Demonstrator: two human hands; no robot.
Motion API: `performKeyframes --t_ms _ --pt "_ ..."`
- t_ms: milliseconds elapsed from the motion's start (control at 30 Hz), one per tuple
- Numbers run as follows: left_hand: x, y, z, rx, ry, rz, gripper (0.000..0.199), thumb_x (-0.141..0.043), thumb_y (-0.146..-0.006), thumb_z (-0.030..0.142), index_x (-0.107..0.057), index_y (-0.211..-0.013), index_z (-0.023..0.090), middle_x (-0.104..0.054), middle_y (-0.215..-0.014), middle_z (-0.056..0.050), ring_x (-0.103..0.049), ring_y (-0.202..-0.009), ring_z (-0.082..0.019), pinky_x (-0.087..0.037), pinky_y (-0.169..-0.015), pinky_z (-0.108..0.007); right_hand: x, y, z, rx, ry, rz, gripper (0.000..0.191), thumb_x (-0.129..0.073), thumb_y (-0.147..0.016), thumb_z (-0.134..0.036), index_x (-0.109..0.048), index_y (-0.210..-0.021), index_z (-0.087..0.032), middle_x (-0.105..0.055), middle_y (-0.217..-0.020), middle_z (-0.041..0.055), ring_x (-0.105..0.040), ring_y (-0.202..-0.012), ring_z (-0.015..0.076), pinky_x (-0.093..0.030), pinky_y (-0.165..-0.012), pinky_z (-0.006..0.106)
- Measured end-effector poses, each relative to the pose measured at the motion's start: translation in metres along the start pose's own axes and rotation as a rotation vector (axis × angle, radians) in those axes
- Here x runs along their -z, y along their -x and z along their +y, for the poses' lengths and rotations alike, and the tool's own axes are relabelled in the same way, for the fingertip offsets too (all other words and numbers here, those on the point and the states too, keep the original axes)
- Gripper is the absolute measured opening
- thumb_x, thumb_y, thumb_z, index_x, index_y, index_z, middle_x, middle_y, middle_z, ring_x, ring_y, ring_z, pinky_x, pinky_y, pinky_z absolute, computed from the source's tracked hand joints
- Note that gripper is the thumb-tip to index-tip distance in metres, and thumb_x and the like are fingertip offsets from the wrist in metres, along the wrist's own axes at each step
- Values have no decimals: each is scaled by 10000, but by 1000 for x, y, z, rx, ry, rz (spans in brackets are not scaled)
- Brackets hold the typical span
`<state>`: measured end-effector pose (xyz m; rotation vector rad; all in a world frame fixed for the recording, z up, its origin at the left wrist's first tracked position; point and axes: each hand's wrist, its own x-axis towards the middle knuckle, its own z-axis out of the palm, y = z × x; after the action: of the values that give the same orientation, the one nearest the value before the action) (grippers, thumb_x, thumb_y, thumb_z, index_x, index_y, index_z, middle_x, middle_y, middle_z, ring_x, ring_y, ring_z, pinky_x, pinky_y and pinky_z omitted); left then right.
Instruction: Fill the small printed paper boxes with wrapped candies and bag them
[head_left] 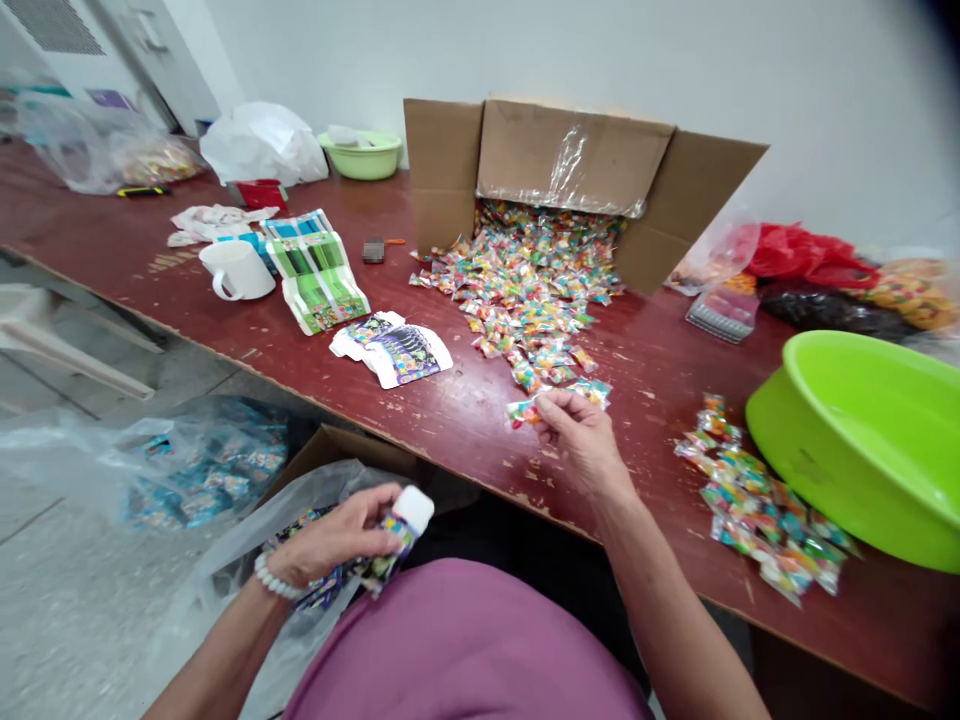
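My left hand (341, 540) is closed around a small printed carton (397, 530) with its white end flap raised, low in front of my body. Below it, a clear plastic bag (202, 590) holds several more dark printed cartons. Over the table's front part, my right hand (577, 430) pinches a small clear packet of colourful candy (523, 412). Just beyond my fingers spreads a heap of wrapped candies (540, 290), spilling from a cardboard box (574, 155) that lies on its side. Flattened dark printed cartons (409, 352) lie left of the heap.
Green flat cartons (321, 275) and a white mug (238, 270) stand at the left. A lime-green basin (817, 450) sits at the right, beside more candy packets (765, 510). Red plastic bags (810, 253) lie behind it. A bag of blue packets (217, 470) is below the table edge.
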<state>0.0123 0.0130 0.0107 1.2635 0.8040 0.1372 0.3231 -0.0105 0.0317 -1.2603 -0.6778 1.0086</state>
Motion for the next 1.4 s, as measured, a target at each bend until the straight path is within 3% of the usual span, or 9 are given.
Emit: performKeyframes --t_ms 100,233,533,633,733,933,1133,1300,1400 --pt "-20 -9 12 -86 155 65 306 -638 -835 297 -551 -1112 201 -694 -1040 -80 -671 -772 -181 -467 -662 -263 -20 21 1 -16 40 -101 335 -828 -692 -453 -708 -833 -173 -693 -680 3 -554 -530 103 -441 -523 237" --pt "-43 -18 27 -135 226 55 298 -600 -857 275 -478 -1117 194 -689 -902 -58 -678 -757 -179 -471 -670 -262 -35 38 5 59 146 -229 257 -774 -766 -416 -707 -835 -178 -732 -746 28 -651 -651 151 -516 -654 281" --pt "-60 -20 33 -188 210 88 238 -591 -854 242 -482 -1065 215 -610 -859 9 -605 -623 -123 -475 -571 -237 -45 60 4 274 463 -441 168 -657 -890 -345 -760 -851 -217 -737 -789 25 -659 -718 171 -513 -695 284" --pt "-63 -22 29 -190 302 156 290 -470 -943 443 -500 -1109 207 -648 -842 -25 -615 -576 -138 -458 -520 -234 -44 57 2 207 346 -374 216 -612 -919 -384 -752 -925 -218 -737 -884 31 -660 -821 181 -508 -762 296" --pt "-63 -23 25 -191 372 195 461 -331 -974 564 -540 -1114 178 -684 -845 -71 -629 -574 -149 -465 -515 -233 -44 53 7 67 208 -355 250 -682 -861 -403 -703 -1008 -203 -710 -861 22 -630 -754 159 -498 -698 275" --pt "-66 -25 24 -254 359 201 439 -373 -978 546 -575 -1093 173 -687 -809 -48 -626 -581 -142 -509 -564 -245 -53 58 18 48 326 -412 318 -759 -776 -315 -659 -1060 -212 -657 -841 4 -539 -611 111 -440 -544 234" --pt "-66 -26 29 -227 393 223 416 -384 -969 535 -571 -1039 171 -696 -792 -64 -627 -516 -149 -468 -458 -225 -48 54 11 -196 9 -492 344 -759 -794 -435 -659 -1023 -198 -640 -750 -23 -552 -596 88 -440 -566 212" --pt "-70 -27 31 -312 437 258 271 -538 -910 430 -531 -1025 185 -664 -707 -21 -604 -478 -145 -486 -427 -224 -54 57 21 -195 -22 -595 368 -795 -772 -421 -644 -1036 -214 -655 -814 -14 -550 -543 83 -453 -517 218" --pt "-72 -27 33 -326 500 299 232 -559 -913 406 -522 -1002 195 -647 -705 0 -604 -476 -137 -490 -410 -215 -62 62 30 -13 91 -485 251 -758 -811 -428 -680 -890 -202 -649 -898 13 -539 -520 73 -444 -477 221"
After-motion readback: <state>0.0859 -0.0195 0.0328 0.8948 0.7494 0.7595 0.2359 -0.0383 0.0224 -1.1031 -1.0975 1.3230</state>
